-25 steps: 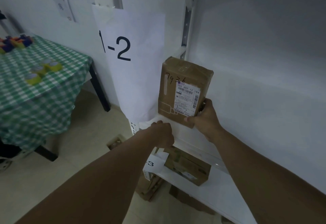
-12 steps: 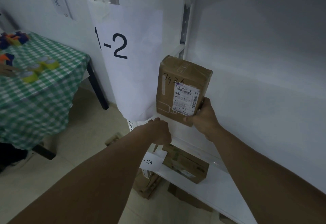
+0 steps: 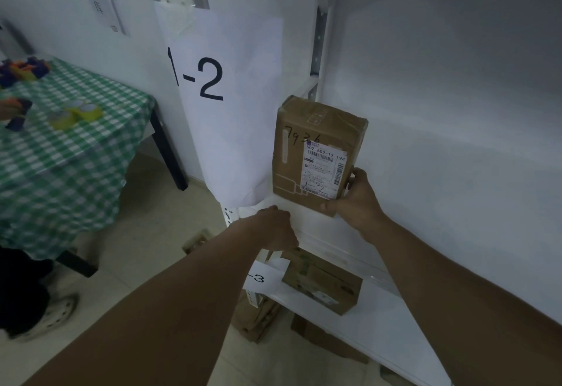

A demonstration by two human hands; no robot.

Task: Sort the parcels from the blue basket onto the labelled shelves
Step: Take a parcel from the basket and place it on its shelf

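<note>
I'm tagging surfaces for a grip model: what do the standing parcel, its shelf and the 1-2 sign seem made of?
The parcel looks like brown cardboard, matte, creased at the corners; glossy clear tape crosses its top. The shelf is smooth white, probably painted metal, judging by the slotted upright beside it. The 1-2 sign is thin matte white paper; its lower edge curls.

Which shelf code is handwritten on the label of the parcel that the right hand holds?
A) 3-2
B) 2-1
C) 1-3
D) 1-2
D: the label on the parcel gripped by the right hand carries a handwritten 1-2 near its lower edge, like the 1-2 sign beside it.
</note>
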